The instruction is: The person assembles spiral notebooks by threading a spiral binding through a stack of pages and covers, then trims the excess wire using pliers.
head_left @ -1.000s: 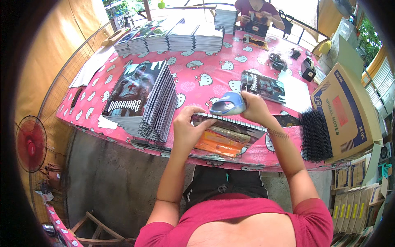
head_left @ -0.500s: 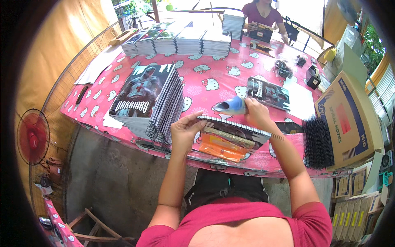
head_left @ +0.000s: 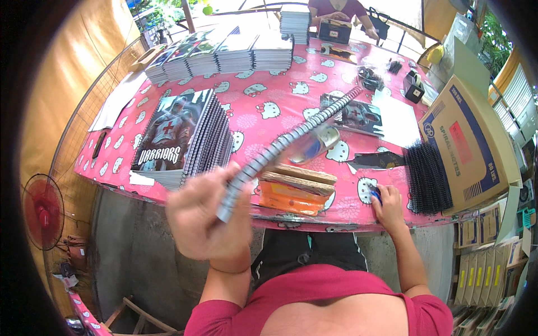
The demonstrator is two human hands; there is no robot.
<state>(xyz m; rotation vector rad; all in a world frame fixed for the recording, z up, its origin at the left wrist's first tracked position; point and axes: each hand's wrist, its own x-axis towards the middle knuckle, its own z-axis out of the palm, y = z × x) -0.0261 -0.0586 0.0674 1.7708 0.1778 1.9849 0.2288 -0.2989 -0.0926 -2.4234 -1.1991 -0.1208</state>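
The left hand (head_left: 204, 218) is gripping a spiral-bound notebook (head_left: 291, 143) by its near end, its grip clamped shut on it, and is holding it lifted off the desk and tilted edge-on, so that the wire spine is running up and away toward the far right; both hand and notebook are blurring. The right hand (head_left: 388, 206) is resting on the near edge of the desk with its grip closed around a small blue object (head_left: 375, 194), too hidden to identify. Between the two hands, a wooden block (head_left: 300, 178) is sitting on an orange stack (head_left: 291, 199) at the desk's front edge. Just right of the right hand, a bundle of black spiral binding coils (head_left: 428, 176) is lying beside an open cardboard box (head_left: 471, 143). To the left, a tall stack of spiral notebooks with a knight cover (head_left: 179, 140) is standing near the front. The desk (head_left: 263, 109) is wearing a pink cloth printed with white cartoon cats, and rows of notebook stacks (head_left: 224, 53) are lining its far side, where another person (head_left: 336, 8) is working. A red fan (head_left: 42, 210) is standing on the concrete floor (head_left: 131, 257) to the left, below a tan curtain (head_left: 61, 78).
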